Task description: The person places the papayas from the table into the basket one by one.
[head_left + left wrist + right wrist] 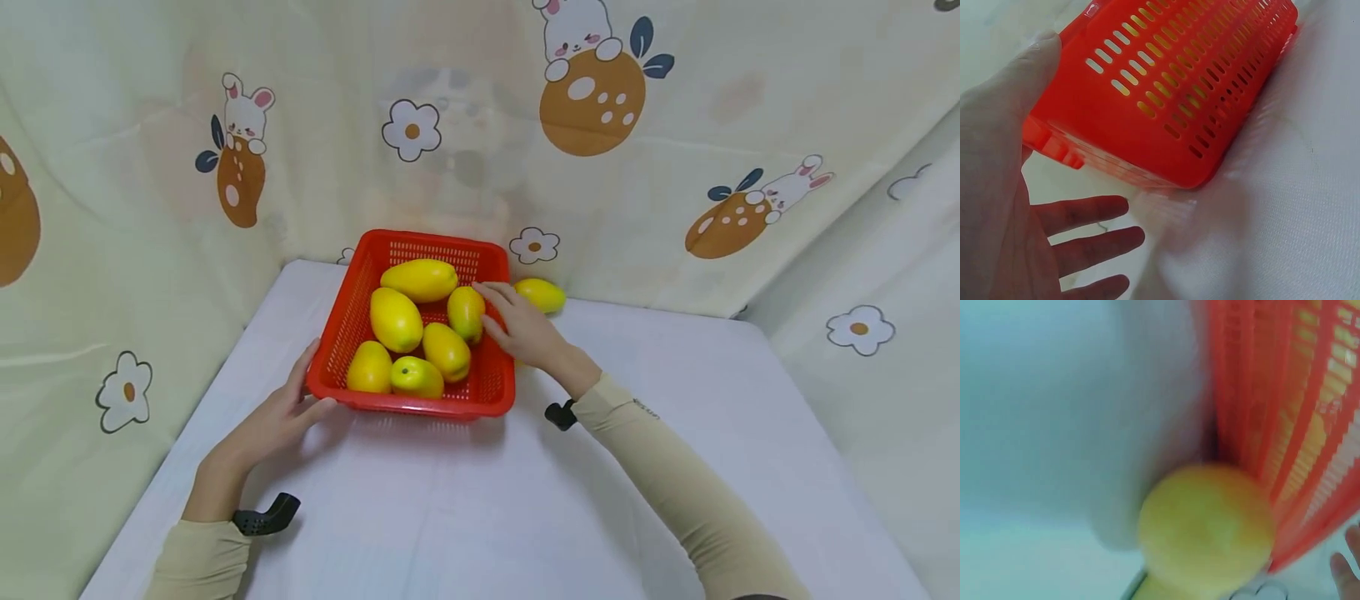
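A red plastic basket [420, 403] stands at the back of the table, holding several yellow mangoes [396, 320]. At its front left corner is my left hand [273, 421]. In the left wrist view the thumb [1038, 69] lies on the basket's wall by the rim and the forefinger is mostly hidden behind it; the other fingers stick out straight. My right hand [528, 329] reaches over the right rim, fingers loosely bent, tips beside a mango [466, 314] inside. Outside the right wall lies another mango [542, 295], and the right wrist view shows a blurred round mango [1207, 531] against the basket.
A white cloth covers the table [450, 500]. Behind and on both sides hangs a pale curtain [322, 167] printed with rabbits and flowers, close behind the basket. Each wrist wears a small black device, such as the left one [267, 515].
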Demonstrator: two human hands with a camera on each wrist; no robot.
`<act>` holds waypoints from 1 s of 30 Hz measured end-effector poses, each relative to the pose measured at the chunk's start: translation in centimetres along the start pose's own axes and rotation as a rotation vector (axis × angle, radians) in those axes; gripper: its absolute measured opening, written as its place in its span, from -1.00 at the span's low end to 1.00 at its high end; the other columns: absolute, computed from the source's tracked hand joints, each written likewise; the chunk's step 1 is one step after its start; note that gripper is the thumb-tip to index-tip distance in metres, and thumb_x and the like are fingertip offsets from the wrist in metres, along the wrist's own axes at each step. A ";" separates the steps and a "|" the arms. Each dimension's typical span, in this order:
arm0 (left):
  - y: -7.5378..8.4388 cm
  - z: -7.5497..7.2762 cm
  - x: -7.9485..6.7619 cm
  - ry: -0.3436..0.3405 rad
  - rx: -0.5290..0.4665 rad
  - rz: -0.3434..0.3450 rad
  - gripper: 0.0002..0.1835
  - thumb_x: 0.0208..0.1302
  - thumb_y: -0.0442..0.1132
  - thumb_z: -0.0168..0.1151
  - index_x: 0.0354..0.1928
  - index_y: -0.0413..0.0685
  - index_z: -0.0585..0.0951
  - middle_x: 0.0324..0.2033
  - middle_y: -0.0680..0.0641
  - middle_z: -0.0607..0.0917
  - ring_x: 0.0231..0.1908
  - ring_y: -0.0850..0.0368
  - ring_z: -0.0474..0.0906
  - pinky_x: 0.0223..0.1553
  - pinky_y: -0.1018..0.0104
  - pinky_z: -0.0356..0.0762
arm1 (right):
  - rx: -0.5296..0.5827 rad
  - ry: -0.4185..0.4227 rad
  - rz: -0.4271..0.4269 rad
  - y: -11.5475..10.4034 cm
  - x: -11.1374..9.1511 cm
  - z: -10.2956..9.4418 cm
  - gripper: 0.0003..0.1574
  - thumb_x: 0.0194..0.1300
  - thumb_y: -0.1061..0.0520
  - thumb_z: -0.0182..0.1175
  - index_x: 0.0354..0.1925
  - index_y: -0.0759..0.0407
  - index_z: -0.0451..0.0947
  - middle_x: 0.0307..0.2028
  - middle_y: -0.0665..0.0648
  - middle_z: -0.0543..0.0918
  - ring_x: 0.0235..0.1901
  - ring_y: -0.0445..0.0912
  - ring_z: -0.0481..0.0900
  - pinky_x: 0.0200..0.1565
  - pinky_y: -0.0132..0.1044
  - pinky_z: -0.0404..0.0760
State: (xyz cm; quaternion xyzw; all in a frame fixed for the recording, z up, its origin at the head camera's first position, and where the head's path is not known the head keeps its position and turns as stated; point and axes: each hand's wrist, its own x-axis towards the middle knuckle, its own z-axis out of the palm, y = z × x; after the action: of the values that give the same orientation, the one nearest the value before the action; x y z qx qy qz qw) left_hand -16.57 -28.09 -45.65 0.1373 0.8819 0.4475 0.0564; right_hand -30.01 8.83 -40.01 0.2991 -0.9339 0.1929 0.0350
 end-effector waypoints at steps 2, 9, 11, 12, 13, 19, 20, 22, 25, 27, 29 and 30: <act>0.1 -0.1 0.2 0.006 0.008 -0.009 0.00 0.27 0.00 0.19 0.45 0.53 -0.35 0.49 -0.09 -0.02 0.34 -0.26 0.22 0.15 -0.28 0.37 | -0.007 0.098 0.000 1.1 0.1 -0.7 -0.28 0.42 0.02 0.01 0.46 -0.04 0.05 0.37 0.14 0.22 0.23 0.09 0.36 0.24 0.00 0.44; 0.2 -0.2 0.1 0.024 0.030 -0.033 0.00 0.27 0.01 0.19 0.45 0.54 -0.34 0.44 -0.18 0.12 0.25 -0.24 0.35 0.08 -0.24 0.46 | -0.037 0.328 0.098 4.9 0.4 -3.3 -0.28 0.39 0.08 -0.01 0.44 0.14 0.06 0.36 0.32 0.18 0.08 0.26 0.44 0.19 0.11 0.45; 0.2 -0.2 0.0 0.023 0.026 -0.032 -0.01 0.28 0.00 0.18 0.45 0.54 -0.35 0.44 -0.19 0.13 0.25 -0.25 0.35 0.10 -0.23 0.46 | -0.055 0.347 0.130 6.1 0.6 -3.8 -0.27 0.37 0.11 0.02 0.43 0.20 0.08 0.34 0.37 0.19 0.22 0.30 0.32 0.29 0.15 0.31; 0.2 -0.1 0.0 0.020 0.021 -0.029 -0.01 0.29 -0.01 0.18 0.45 0.53 -0.35 0.44 -0.20 0.12 0.25 -0.25 0.34 0.11 -0.23 0.44 | -0.063 0.342 0.154 6.6 0.6 -3.9 -0.26 0.36 0.11 0.04 0.42 0.21 0.09 0.33 0.39 0.20 0.22 0.31 0.32 0.30 0.16 0.29; 0.2 -0.1 0.0 0.019 0.018 -0.027 -0.01 0.29 -0.02 0.18 0.45 0.53 -0.35 0.44 -0.20 0.12 0.26 -0.26 0.34 0.12 -0.22 0.44 | -0.067 0.326 0.180 7.2 0.7 -4.1 -0.25 0.36 0.11 0.05 0.42 0.22 0.08 0.33 0.40 0.19 0.22 0.32 0.31 0.30 0.18 0.27; 0.0 0.3 0.1 0.022 0.018 -0.013 -0.01 0.29 -0.05 0.18 0.45 0.52 -0.34 0.44 -0.22 0.11 0.32 -0.28 0.25 0.15 -0.23 0.40 | -0.081 0.169 0.327 9.9 1.1 -4.0 -0.23 0.36 0.01 0.06 0.42 0.19 0.10 0.34 0.42 0.15 0.27 0.31 0.24 0.30 0.20 0.26; -0.1 0.3 0.1 0.023 0.017 -0.013 -0.01 0.29 -0.05 0.18 0.45 0.52 -0.34 0.44 -0.22 0.10 0.32 -0.29 0.24 0.15 -0.23 0.40 | -0.081 0.148 0.339 10.2 1.1 -3.9 -0.23 0.36 -0.01 0.06 0.42 0.20 0.10 0.34 0.43 0.15 0.27 0.31 0.23 0.30 0.20 0.26; -0.1 0.4 0.1 0.027 0.014 -0.011 -0.01 0.29 -0.06 0.18 0.45 0.52 -0.33 0.44 -0.23 0.11 0.33 -0.29 0.23 0.15 -0.23 0.40 | -0.091 0.105 0.348 10.8 1.2 -3.7 -0.23 0.37 -0.04 0.04 0.41 0.23 0.10 0.34 0.46 0.14 0.27 0.34 0.23 0.28 0.23 0.27; -0.2 0.6 0.0 0.031 0.011 -0.008 -0.01 0.28 -0.08 0.19 0.46 0.51 -0.32 0.44 -0.23 0.10 0.33 -0.30 0.22 0.15 -0.23 0.40 | -0.098 0.041 0.369 11.7 1.1 -3.4 -0.20 0.38 -0.08 0.02 0.43 0.22 0.05 0.35 0.47 0.09 0.27 0.36 0.22 0.26 0.26 0.28; -0.3 0.7 0.0 0.033 0.010 -0.003 -0.01 0.28 -0.09 0.19 0.46 0.49 -0.32 0.44 -0.24 0.11 0.33 -0.30 0.22 0.15 -0.24 0.40 | -0.099 0.009 0.385 12.3 1.2 -3.0 -0.18 0.38 -0.10 0.01 0.44 0.21 0.02 0.37 0.48 0.06 0.26 0.38 0.22 0.25 0.29 0.28; -0.3 0.7 0.0 0.036 0.019 -0.006 0.00 0.27 -0.08 0.19 0.46 0.48 -0.32 0.43 -0.23 0.12 0.33 -0.29 0.24 0.14 -0.24 0.41 | -0.087 -0.020 0.405 12.8 1.4 -2.7 -0.15 0.38 -0.12 0.01 0.46 0.17 -0.02 0.39 0.47 0.01 0.27 0.39 0.20 0.24 0.31 0.27; -0.3 0.6 0.0 0.039 0.025 -0.010 0.00 0.27 -0.08 0.19 0.46 0.48 -0.32 0.43 -0.23 0.13 0.32 -0.29 0.25 0.13 -0.23 0.42 | -0.081 -0.032 0.413 13.0 1.5 -2.5 -0.14 0.38 -0.13 0.01 0.47 0.14 -0.03 0.39 0.46 -0.01 0.27 0.39 0.20 0.24 0.31 0.27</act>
State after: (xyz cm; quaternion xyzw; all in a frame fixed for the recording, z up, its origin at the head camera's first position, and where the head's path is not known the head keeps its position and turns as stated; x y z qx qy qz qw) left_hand -16.47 -27.82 -46.25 0.1249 0.8890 0.4387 0.0396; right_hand -38.82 18.65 -41.86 0.1029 -0.9827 0.1535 -0.0080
